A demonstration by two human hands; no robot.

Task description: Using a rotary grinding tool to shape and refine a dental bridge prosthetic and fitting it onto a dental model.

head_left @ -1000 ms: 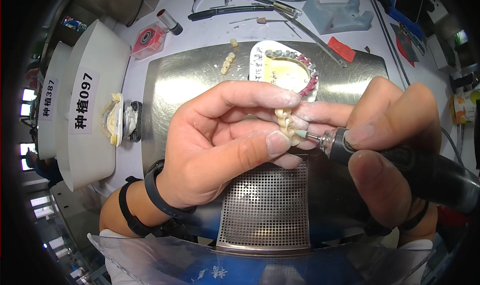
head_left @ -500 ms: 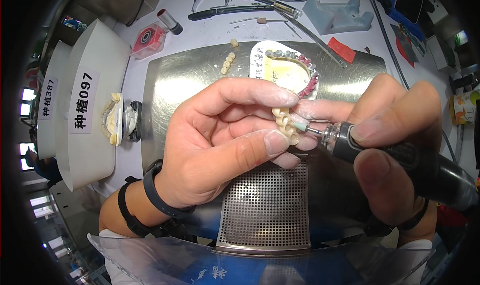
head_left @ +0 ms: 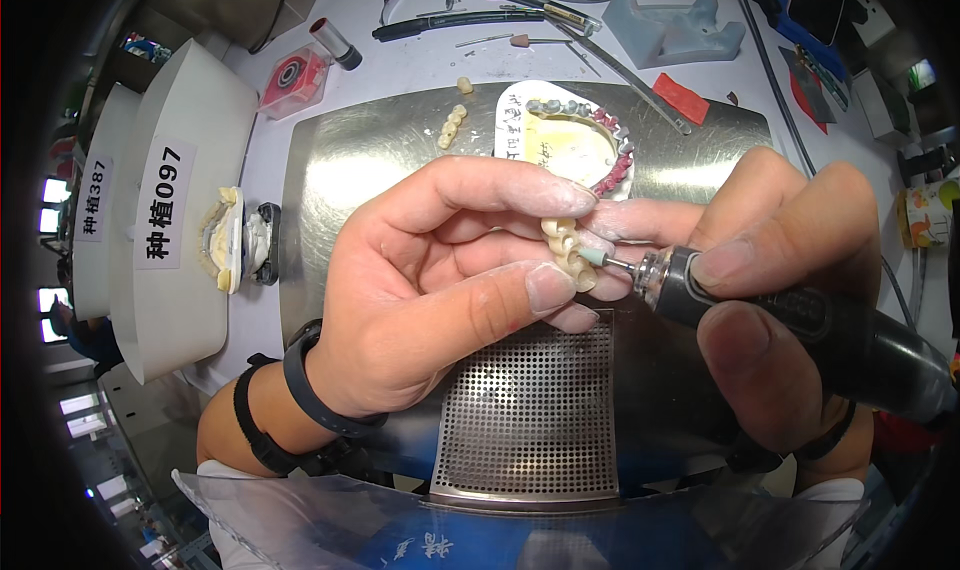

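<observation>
Between the thumb and fingers of my left hand (head_left: 440,280) is a cream-coloured dental bridge (head_left: 566,255), a curved row of joined tooth crowns, its ends partly covered by my fingertips. My right hand (head_left: 780,280) grips a black rotary handpiece (head_left: 820,335) like a pen. The pale green grinding tip (head_left: 594,256) at its end touches or nearly touches the side of the bridge. White dust coats my fingertips. Just beyond my hands lies a dental model (head_left: 570,135) with grey and dark red teeth on a white base.
Below my hands is a perforated metal grille (head_left: 525,420) in a steel work plate (head_left: 400,130). A second short row of crowns (head_left: 453,127) lies on the plate. White trays (head_left: 190,210) stand left beside another model (head_left: 222,240). Behind are pens (head_left: 460,22), a red wax piece (head_left: 682,100) and a blue-grey stand (head_left: 672,32).
The handpiece and its green tip have shifted very slightly left along the bridge. My left hand keeps its hold almost unmoved; the whole view has drifted a little.
</observation>
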